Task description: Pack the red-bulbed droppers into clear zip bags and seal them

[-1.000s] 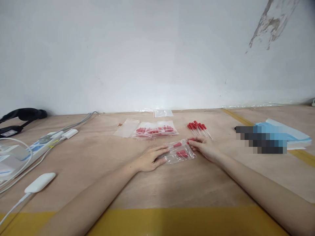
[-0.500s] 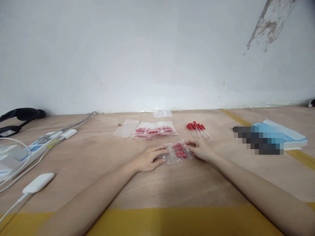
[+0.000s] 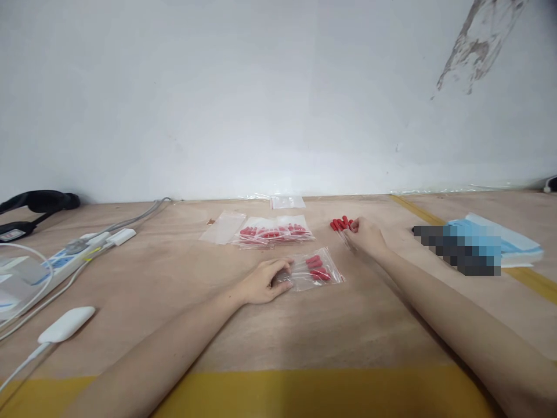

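Observation:
A small clear zip bag (image 3: 314, 271) with a few red-capped droppers inside lies flat on the wooden table (image 3: 261, 325). My left hand (image 3: 263, 281) pinches the bag's left end, fingers curled on the plastic. My right hand (image 3: 366, 236) rests farther back on a loose bunch of red-capped droppers (image 3: 340, 223), its fingers covering most of them; whether it grips one I cannot tell. A pile of filled bags (image 3: 275, 231) lies behind the bag, with an empty bag (image 3: 223, 227) to its left.
Another empty bag (image 3: 288, 201) lies by the wall. A power strip with cables (image 3: 65, 258) and a white adapter (image 3: 67, 324) sit at the left. A black strap (image 3: 35, 204) is at far left. Blue sheets (image 3: 500, 239) lie at right. Yellow tape (image 3: 304, 392) lines the front edge.
My right hand left the bag's right end and moved back and right onto the loose droppers. The bag now lies flat with its droppers settled inside. My left hand stayed put.

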{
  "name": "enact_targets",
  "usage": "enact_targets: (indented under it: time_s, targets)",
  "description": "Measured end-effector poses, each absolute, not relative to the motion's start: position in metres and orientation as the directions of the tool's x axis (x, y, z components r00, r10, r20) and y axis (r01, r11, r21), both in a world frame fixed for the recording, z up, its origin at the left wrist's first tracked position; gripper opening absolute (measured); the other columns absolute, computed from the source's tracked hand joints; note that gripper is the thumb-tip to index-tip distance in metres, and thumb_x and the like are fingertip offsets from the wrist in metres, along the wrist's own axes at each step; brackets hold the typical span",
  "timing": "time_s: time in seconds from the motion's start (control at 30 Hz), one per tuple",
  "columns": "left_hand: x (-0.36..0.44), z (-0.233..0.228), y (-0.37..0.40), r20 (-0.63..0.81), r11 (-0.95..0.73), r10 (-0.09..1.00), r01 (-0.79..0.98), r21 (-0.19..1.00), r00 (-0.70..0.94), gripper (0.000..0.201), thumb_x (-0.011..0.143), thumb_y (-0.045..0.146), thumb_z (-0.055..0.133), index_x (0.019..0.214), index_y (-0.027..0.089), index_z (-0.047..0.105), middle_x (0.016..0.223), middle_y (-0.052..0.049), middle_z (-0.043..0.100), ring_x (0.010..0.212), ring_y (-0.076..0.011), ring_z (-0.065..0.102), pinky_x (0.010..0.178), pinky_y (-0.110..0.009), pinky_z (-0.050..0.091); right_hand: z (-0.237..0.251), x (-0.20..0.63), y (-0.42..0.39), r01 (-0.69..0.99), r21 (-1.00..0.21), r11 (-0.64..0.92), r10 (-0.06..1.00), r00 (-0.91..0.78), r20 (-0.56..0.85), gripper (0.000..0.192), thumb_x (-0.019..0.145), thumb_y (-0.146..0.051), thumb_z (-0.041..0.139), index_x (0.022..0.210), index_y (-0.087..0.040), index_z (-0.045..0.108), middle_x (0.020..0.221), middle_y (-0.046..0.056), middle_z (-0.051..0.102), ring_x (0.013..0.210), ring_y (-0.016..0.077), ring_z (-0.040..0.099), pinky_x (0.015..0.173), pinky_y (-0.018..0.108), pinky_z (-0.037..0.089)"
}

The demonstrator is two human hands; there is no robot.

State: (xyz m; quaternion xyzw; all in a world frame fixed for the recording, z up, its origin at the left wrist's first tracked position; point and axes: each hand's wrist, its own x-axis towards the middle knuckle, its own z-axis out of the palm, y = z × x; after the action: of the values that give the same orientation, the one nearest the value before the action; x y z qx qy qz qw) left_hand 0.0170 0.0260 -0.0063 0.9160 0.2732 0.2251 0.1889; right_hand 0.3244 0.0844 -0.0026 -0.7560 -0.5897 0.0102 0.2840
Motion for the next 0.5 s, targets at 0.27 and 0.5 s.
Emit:
enact_targets:
  time_s: [0.27, 0.5]
  targets:
    - [0.013, -0.009, 0.030, 0.304, -0.784, 0.570, 0.396, 0.478, 0.763, 0.024, 0.084, 0.033, 0.052, 0.102, 0.019, 0.059, 0.127, -0.009, 0.050, 0.117, -0.0202, 0.047, 0.096, -0.032, 0.038, 0.004, 0.317, 0.106, 0.777, -0.563, -0.282, 0.894, 0.425, 0.139, 0.037, 0.065, -0.022, 0.061, 0.098, -0.012, 0.048, 0.090, 0.021, 0.059, 0.084, 0.0312, 0.058, 0.065, 0.038, 0.041]
    - [0.014, -0.011, 0.031, 0.236, -0.806, 0.552, 0.440, 0.397, 0.800, 0.038, 0.088, 0.033, 0.045, 0.125, 0.024, 0.048, 0.137, -0.006, 0.039, 0.125, -0.0204, 0.038, 0.103, -0.037, 0.031, 0.020, 0.313, 0.088, 0.716, -0.679, -0.160, 0.913, 0.370, 0.175, 0.053, 0.072, -0.018, 0.052, 0.120, -0.008, 0.034, 0.080, 0.011, 0.059, 0.076, 0.0211, 0.059, 0.063, 0.029, 0.045]
